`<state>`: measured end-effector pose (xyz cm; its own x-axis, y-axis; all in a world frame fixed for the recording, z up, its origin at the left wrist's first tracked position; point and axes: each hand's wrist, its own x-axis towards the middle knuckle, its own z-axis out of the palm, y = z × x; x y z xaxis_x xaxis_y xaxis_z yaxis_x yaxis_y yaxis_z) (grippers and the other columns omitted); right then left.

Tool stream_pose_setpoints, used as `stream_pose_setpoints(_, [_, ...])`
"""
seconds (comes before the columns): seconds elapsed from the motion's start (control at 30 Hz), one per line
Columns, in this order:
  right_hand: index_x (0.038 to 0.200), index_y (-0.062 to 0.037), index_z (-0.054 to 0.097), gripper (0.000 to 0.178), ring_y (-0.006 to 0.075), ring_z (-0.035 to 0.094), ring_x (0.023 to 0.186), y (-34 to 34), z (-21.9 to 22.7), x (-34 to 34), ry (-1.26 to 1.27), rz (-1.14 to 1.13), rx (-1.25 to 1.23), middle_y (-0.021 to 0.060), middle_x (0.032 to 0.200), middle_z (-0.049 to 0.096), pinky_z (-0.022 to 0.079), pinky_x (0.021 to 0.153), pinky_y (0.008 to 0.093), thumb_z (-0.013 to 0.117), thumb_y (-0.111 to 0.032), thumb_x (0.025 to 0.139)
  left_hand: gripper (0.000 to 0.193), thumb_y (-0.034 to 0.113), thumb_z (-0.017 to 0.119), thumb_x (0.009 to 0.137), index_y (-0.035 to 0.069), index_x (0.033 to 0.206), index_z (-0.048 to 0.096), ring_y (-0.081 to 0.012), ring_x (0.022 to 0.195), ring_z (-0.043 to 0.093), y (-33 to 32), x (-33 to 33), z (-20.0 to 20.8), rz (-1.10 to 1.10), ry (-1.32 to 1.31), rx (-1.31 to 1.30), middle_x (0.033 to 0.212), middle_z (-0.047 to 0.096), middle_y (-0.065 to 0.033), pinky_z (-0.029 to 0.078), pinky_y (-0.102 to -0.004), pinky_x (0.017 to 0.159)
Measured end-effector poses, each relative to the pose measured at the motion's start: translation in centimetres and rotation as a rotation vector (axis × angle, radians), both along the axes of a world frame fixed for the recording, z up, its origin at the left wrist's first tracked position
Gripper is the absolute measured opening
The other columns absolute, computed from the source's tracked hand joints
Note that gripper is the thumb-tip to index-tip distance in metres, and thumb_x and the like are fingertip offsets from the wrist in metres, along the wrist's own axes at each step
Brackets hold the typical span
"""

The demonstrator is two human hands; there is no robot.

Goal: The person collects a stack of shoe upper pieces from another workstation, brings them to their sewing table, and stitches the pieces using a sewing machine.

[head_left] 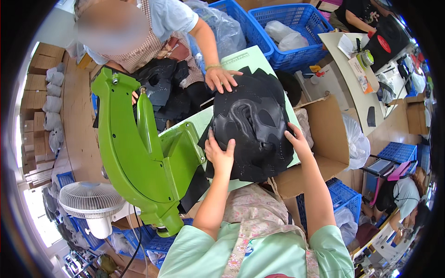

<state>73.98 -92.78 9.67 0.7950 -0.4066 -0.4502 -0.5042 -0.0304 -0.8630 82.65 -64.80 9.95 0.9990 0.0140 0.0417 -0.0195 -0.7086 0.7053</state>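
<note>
In front of me a thick stack of black sheet pieces, leather-like with jagged, fanned-out edges and a moulded hollow in the middle, lies on a pale green table. My left hand presses against its near left side, thumb and fingers spread. My right hand grips the right edge, its fingers partly hidden behind the pieces. A co-worker's hand rests flat on the far left edge of the same stack.
A large green machine stands close on my left. Across the table sits a person with more black pieces. An open cardboard box touches the table's right side. Blue crates stand beyond, and a white fan is at lower left.
</note>
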Motion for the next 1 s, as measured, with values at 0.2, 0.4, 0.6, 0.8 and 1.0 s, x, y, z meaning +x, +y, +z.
stream_pose_setpoints(0.2, [0.136,-0.0049,0.049,0.052,0.0264,0.033,0.138,-0.1,-2.7,-1.3,-0.081,0.017,-0.033,0.0149,0.147,0.039,0.024,0.113,0.0351,0.062,-0.028,0.091,0.089,0.061,0.063,0.079,0.011,0.146,0.034,-0.0490,0.136,0.023,-0.6,-0.8,0.9,-0.015,0.008,-0.053,0.149,0.019,-0.0321,0.017,-0.0595,0.110])
stream_pose_setpoints(0.4, [0.135,-0.0023,0.049,0.049,0.0257,0.032,0.138,-0.3,-3.1,-1.6,-0.112,-0.003,0.013,0.0135,0.148,0.038,0.023,0.113,0.0354,0.060,-0.021,0.091,0.084,0.061,0.061,0.081,0.012,0.145,0.037,-0.0426,0.140,0.019,-0.9,-0.9,1.1,-0.127,-0.104,0.068,0.151,0.023,-0.0224,0.008,-0.0633,0.110])
stream_pose_setpoints(0.6, [0.136,-0.0020,0.048,0.050,0.0257,0.031,0.138,-0.3,-3.3,-1.6,-0.113,-0.003,0.039,0.0138,0.149,0.036,0.023,0.113,0.0358,0.061,-0.021,0.091,0.076,0.043,0.068,0.083,0.005,0.141,0.038,-0.0408,0.135,0.031,-0.8,-0.9,0.6,-0.187,-0.304,0.024,0.145,0.036,-0.0200,0.014,-0.0596,0.110])
stream_pose_setpoints(0.8, [0.136,-0.0026,0.047,0.051,0.0266,0.030,0.139,-0.4,-3.4,-1.6,-0.126,0.014,0.048,0.0143,0.149,0.035,0.023,0.113,0.0366,0.061,-0.021,0.091,0.073,0.038,0.070,0.083,0.005,0.140,0.039,-0.0391,0.128,0.041,-0.6,-0.6,-0.1,-0.225,-0.425,-0.008,0.137,0.045,-0.0200,0.020,-0.0580,0.110])
stream_pose_setpoints(1.0, [0.136,-0.0030,0.047,0.051,0.0267,0.030,0.139,-0.6,-3.8,-1.7,-0.120,0.013,0.058,0.0143,0.149,0.034,0.022,0.113,0.0370,0.061,-0.022,0.091,0.073,0.039,0.068,0.084,0.006,0.142,0.037,-0.0391,0.126,0.044,-0.6,-0.6,-0.4,-0.231,-0.472,-0.022,0.134,0.048,-0.0203,0.023,-0.0583,0.108])
